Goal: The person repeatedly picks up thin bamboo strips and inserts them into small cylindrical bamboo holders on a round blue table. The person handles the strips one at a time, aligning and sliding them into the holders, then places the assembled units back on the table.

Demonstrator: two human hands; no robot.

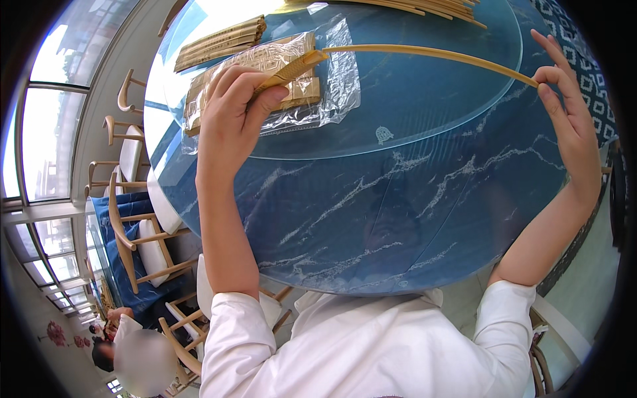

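Between the fingers of my left hand [233, 109] is a tan patterned paper sleeve [298, 66], its opening facing right. My right hand [563, 106] pinches the far right end of a long, thin wooden chopstick [424, 50], with some of its other fingers raised. The chopstick's left tip meets the sleeve's opening; how far inside it reaches, I cannot tell. Under and beside my left hand lies a clear plastic bag [342, 86] with flat tan paper sleeves [302, 93] in it. Just beyond it are several narrow printed paper strips [222, 43], laid side by side.
A pile of bare chopsticks [424, 6] lies at the far edge of the glass turntable [398, 142]. Below it is a round table with a blue marbled top [345, 219]. Wooden chairs [149, 245] stand at left, where another person [142, 358] sits at lower left.
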